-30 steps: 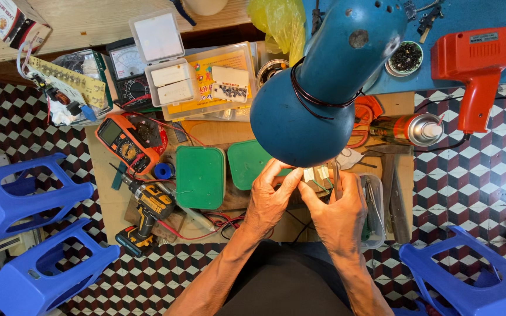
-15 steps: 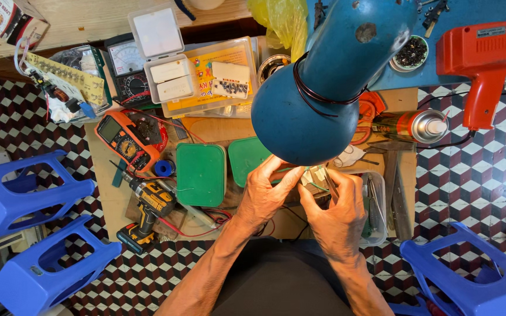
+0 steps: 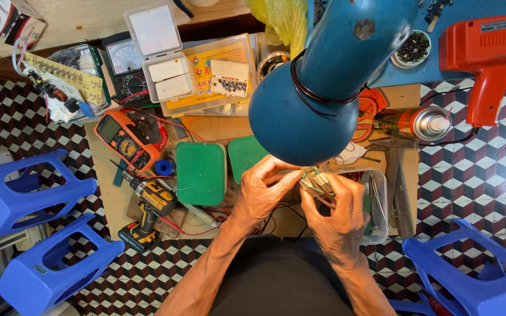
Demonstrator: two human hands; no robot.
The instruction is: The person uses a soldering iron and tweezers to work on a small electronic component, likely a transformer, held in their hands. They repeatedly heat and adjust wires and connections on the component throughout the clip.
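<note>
My left hand (image 3: 263, 192) and my right hand (image 3: 339, 215) meet just under the blue lamp shade (image 3: 317, 99), over a low wooden work board (image 3: 218, 126). Between the fingers of both hands sits a small pale electronic part with thin green wires (image 3: 315, 181). The right hand cups it from below and the left pinches it from the side. The lamp shade hides the board behind the part.
Two green lids (image 3: 201, 173) lie left of my hands, with an orange multimeter (image 3: 125, 140), a cordless drill (image 3: 149, 209) and red leads. A clear parts box (image 3: 206, 76), a spray can (image 3: 417, 122) and a red heat gun (image 3: 487, 58) lie beyond. Blue plastic stools (image 3: 24, 187) stand on both sides.
The hands stay together on the small part, with only slight finger movement. The view has shifted a little.
</note>
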